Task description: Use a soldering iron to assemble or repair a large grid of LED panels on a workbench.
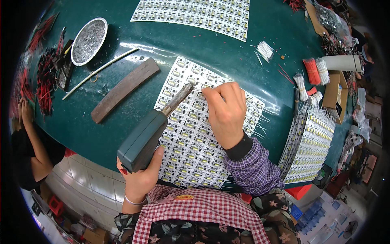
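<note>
My left hand [140, 179] is wrapped round the handle of a dark green soldering gun [143, 138]. Its metal tip reaches up and right to a white panel of small circuit boards [191, 140] with rows of yellowish components. Just right of the tip, my right hand [227, 110] is closed in a pinch over the panel's upper part. Whatever is between those fingertips is too small to make out. Thin white wires [261, 122] stick out from the panel's right edge.
Left of the panel lie a brown curved bar [126, 89], a pale stick [101, 73] and a bowl of metallic bits [89, 42]. Another panel [195, 16] lies beyond. At right are stacked wired panels [310, 146] and wire bundles [311, 71]. A co-worker's arm [36, 142] shows far left.
</note>
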`<control>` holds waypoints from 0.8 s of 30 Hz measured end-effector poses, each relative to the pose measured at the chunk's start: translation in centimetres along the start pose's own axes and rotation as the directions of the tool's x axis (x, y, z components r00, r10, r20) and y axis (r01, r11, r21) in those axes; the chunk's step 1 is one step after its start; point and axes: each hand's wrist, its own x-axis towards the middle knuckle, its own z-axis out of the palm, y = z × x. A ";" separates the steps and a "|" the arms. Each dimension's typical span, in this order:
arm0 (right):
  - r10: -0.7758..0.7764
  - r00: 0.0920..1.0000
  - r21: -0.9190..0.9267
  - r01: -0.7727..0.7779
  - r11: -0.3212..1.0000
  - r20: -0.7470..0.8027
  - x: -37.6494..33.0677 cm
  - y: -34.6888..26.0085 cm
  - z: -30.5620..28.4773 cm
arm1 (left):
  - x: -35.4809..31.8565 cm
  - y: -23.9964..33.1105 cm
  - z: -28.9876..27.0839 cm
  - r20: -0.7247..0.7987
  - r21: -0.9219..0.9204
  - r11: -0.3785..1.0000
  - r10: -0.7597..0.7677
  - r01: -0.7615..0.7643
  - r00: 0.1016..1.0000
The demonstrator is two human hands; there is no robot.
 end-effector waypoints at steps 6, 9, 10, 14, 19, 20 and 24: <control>-0.016 1.000 0.017 0.016 1.000 0.002 -0.1 0.2 0.3 | 0.4 0.0 0.5 0.029 -0.055 0.998 -0.043 0.044 0.999; -0.022 1.000 0.021 0.022 1.000 -0.004 -0.1 0.2 0.4 | 0.5 -0.3 0.5 0.050 -0.008 1.000 0.002 -0.002 0.999; -0.024 1.000 0.022 0.024 0.999 -0.007 -0.1 0.2 0.4 | 0.5 -0.3 0.6 0.051 -0.003 1.000 0.018 -0.018 0.999; -0.028 0.999 0.024 0.028 0.999 -0.016 0.0 0.1 0.5 | 0.5 -0.2 0.5 0.068 0.005 1.000 0.017 -0.018 0.998; -0.031 0.999 0.023 0.031 0.999 -0.010 -0.1 0.1 0.5 | 0.4 0.4 0.3 0.042 -0.030 0.996 -0.087 0.089 0.995; -0.032 0.999 0.025 0.033 0.999 -0.013 -0.1 0.1 0.6 | 0.1 0.5 0.1 0.017 -0.048 0.993 -0.108 0.108 0.994; -0.031 0.999 0.025 0.032 0.999 -0.020 0.0 0.2 0.5 | -0.8 -0.1 -0.7 0.027 -0.143 0.964 -0.224 0.225 0.974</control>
